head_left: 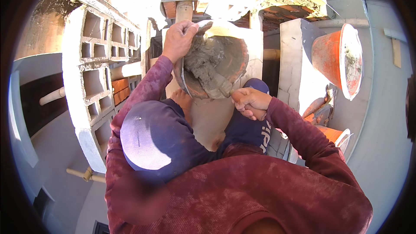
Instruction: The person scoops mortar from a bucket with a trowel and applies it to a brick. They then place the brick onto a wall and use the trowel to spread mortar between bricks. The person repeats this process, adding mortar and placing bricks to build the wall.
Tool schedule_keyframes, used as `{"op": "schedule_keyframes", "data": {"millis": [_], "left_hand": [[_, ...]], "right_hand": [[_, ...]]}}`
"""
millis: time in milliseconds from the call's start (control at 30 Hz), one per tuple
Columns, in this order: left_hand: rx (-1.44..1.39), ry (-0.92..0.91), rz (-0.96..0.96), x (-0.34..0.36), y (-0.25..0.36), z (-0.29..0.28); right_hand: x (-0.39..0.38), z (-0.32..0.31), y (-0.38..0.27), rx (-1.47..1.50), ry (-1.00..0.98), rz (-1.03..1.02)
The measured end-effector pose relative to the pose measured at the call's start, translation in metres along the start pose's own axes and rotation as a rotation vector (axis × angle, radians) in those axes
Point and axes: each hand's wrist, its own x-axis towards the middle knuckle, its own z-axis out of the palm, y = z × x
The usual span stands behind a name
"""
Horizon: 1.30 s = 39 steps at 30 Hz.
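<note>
With the bucket (239,57) at upper centre steadied by the left hand (178,41) clenched on its rim, mortar (203,58) is best worked by the trowel (220,86) gripped in the tightly curled right hand (251,102).

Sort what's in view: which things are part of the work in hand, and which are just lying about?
In use:
Bucket, gripped by the left hand
Grey mortar inside it
Trowel, gripped by the right hand

Apparently idle:
Upper orange bucket
Lower orange bucket
Hollow blocks
</note>
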Motion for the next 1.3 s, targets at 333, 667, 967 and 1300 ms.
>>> {"op": "schedule_keyframes", "data": {"millis": [333, 667, 967, 1300], "left_hand": [[-0.058, 0.029, -0.044, 0.001, -0.011, -0.001], [0.111, 0.122, 0.015, -0.006, -0.006, -0.004], [0.038, 0.144, 0.012, -0.006, -0.02, -0.009], [-0.143, 0.192, -0.008, -0.01, -0.04, -0.013]], "right_hand": [[-0.004, 0.006, -0.074, -1.164, 0.444, -0.129], [0.039, -0.023, -0.077, -1.759, 0.601, -0.179], [0.03, -0.019, -0.088, -1.399, 0.362, 0.014], [0.036, -0.016, -0.087, -1.01, 0.206, 0.13]]}}
